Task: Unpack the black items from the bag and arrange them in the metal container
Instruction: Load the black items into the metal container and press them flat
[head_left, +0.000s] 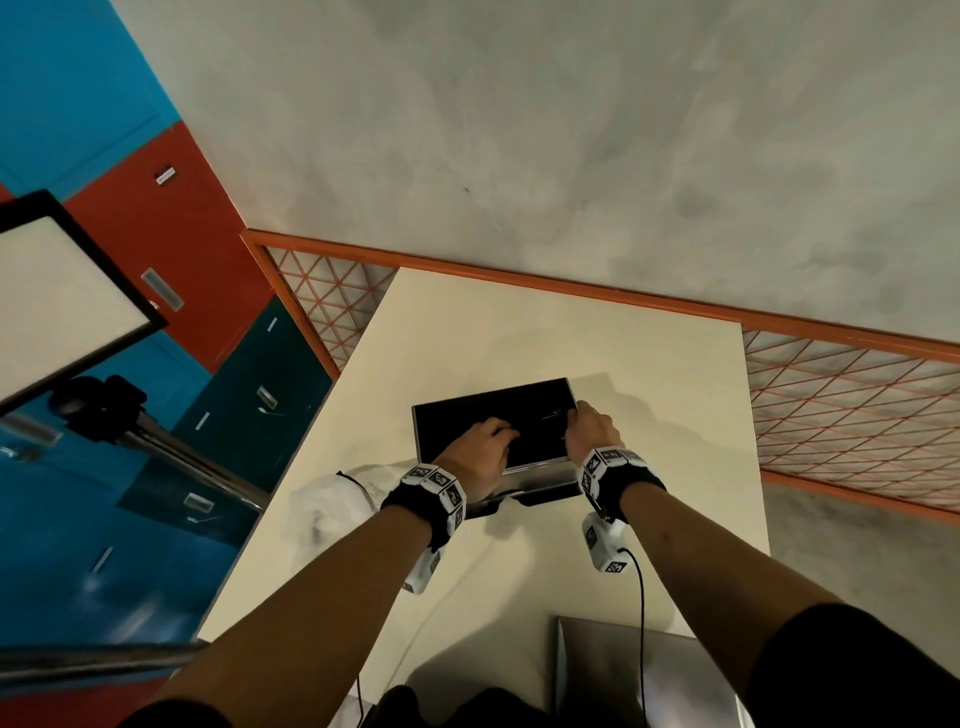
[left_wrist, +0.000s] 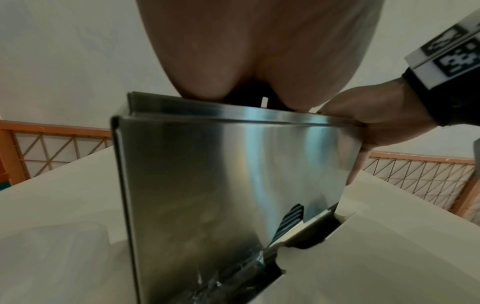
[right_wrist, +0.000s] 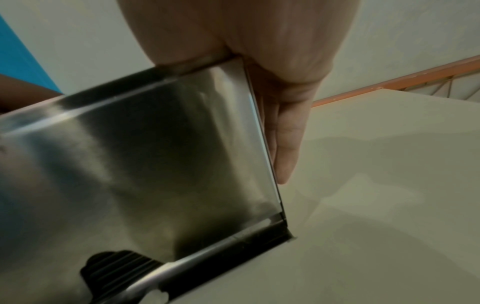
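The metal container (head_left: 540, 475) stands mid-table, its inside filled with flat black items (head_left: 457, 415). My left hand (head_left: 480, 441) reaches into it, fingers lying spread on the black items; the heel of its palm (left_wrist: 259, 51) sits on the near rim. My right hand (head_left: 592, 428) grips the container's right near corner, its fingers (right_wrist: 285, 133) running down the outer wall (right_wrist: 155, 154). A black ribbed piece (left_wrist: 291, 218) shows at the foot of the shiny near wall (left_wrist: 233, 164). The white bag (head_left: 322, 509) lies crumpled left of my left wrist.
The cream table (head_left: 649, 364) ends at an orange mesh railing (head_left: 831, 410) behind and to the right. A second metal piece (head_left: 623, 670) lies at the near edge under my right forearm. A lamp on a stand (head_left: 67, 291) is off the table's left side.
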